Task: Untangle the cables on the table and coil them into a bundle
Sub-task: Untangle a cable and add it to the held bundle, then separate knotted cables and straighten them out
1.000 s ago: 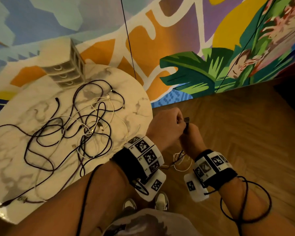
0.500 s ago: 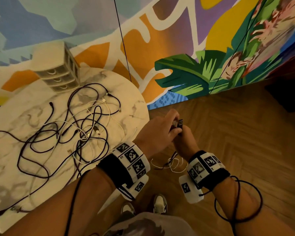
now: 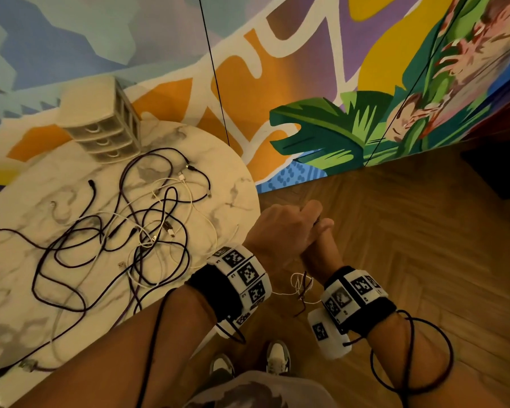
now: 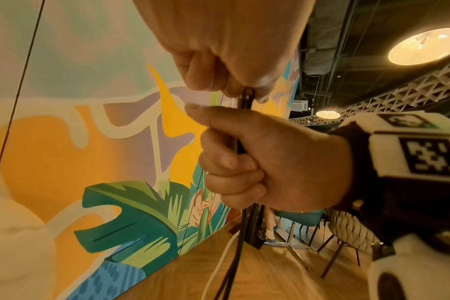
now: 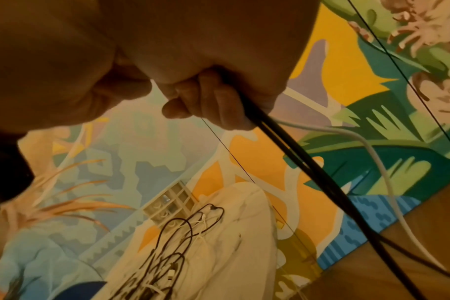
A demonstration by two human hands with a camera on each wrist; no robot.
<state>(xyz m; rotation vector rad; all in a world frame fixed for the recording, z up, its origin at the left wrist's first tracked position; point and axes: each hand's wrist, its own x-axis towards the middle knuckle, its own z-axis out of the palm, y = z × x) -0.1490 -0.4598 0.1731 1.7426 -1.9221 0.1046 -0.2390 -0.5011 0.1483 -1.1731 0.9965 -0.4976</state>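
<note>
Where both hands meet beyond the table's edge, a black cable (image 4: 240, 239) and a white cable (image 4: 220, 261) run down together from the right hand (image 4: 265, 162), whose fingers are curled tight round them. The left hand (image 4: 226, 46) pinches the black cable's plug (image 4: 245, 99) just above that fist. In the head view, thin loops (image 3: 301, 285) of these cables hang between the wrists. The remaining cables (image 3: 124, 237), black and white, lie tangled on the round marble table (image 3: 242, 189). A small drawer unit (image 3: 103, 122) stands at the table's far side, near the painted wall (image 3: 321, 134).
</note>
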